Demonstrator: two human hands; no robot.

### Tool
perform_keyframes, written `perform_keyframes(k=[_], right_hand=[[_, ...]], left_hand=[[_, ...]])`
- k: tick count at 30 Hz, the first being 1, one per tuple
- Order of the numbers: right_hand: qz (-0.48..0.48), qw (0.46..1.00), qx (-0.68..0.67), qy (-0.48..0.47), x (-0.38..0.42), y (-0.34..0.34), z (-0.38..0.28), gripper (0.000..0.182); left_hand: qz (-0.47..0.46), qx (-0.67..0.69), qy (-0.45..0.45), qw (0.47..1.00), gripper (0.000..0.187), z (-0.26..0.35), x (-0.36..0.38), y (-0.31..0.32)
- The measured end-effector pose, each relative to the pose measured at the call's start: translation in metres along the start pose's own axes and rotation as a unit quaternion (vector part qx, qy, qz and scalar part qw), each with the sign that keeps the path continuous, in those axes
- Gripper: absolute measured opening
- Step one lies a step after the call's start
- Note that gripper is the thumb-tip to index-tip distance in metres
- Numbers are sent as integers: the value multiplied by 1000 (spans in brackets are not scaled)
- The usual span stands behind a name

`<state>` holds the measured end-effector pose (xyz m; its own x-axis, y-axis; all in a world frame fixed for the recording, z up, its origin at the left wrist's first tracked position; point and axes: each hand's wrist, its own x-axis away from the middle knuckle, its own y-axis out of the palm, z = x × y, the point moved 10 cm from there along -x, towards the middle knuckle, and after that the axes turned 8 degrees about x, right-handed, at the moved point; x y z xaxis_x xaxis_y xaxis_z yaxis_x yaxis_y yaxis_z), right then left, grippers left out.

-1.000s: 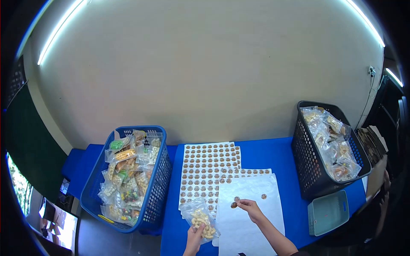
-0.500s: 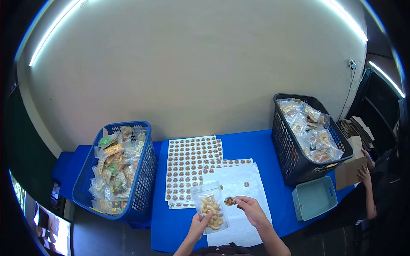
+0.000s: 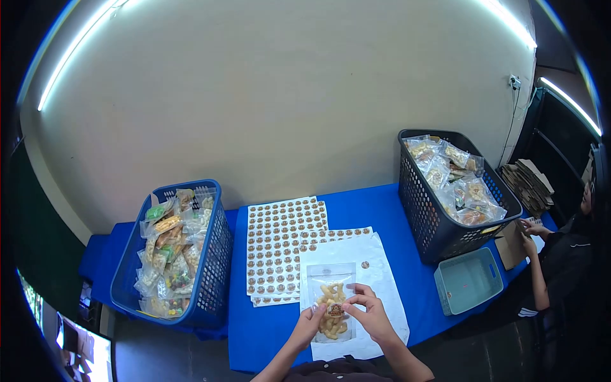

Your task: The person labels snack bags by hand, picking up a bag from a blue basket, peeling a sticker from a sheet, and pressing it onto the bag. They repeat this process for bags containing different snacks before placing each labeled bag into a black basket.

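Note:
A clear zip bag of pale, curved snack pieces [image 3: 332, 294] lies over the white paper [image 3: 382, 293] in front of me. My left hand [image 3: 307, 325] grips the bag's left edge, its thumb on the front. A round brown sticker [image 3: 335, 310] is against the middle of the bag's front. Pinching that sticker's right edge are the thumb and fingertip of my right hand [image 3: 372, 317]. Behind the paper are sheets of round brown stickers [image 3: 273, 248], and one loose sticker [image 3: 365, 265] sits on the paper's upper part.
To the left stands a blue basket [image 3: 219, 254] heaped with snack bags. A dark basket [image 3: 423, 223] at the right also holds bags. Near it is a grey-green bin [image 3: 468, 286]. At far right, a person's hands [image 3: 529, 234] handle brown cardboard [image 3: 509, 248] beside a cardboard stack [image 3: 528, 184].
My right hand has brought the sticker left onto the bag's front. The bag has shifted right and now lies flatter over the paper. The other person's hands and cardboard have moved.

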<state>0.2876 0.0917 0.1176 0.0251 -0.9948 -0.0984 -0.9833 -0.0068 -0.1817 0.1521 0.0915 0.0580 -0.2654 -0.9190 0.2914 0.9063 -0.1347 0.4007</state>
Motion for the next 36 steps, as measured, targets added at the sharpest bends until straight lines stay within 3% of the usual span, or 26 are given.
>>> perform_keyframes(k=[8,36], right_hand=[[-10,998,-64,28,0,9,-12,10],[-18,999,-29,-16,-6,16,-26,9]], left_hand=[[-2,-1,15,1000,38,2,4,-5],[-44,-11,60,997,34,18,6,0]])
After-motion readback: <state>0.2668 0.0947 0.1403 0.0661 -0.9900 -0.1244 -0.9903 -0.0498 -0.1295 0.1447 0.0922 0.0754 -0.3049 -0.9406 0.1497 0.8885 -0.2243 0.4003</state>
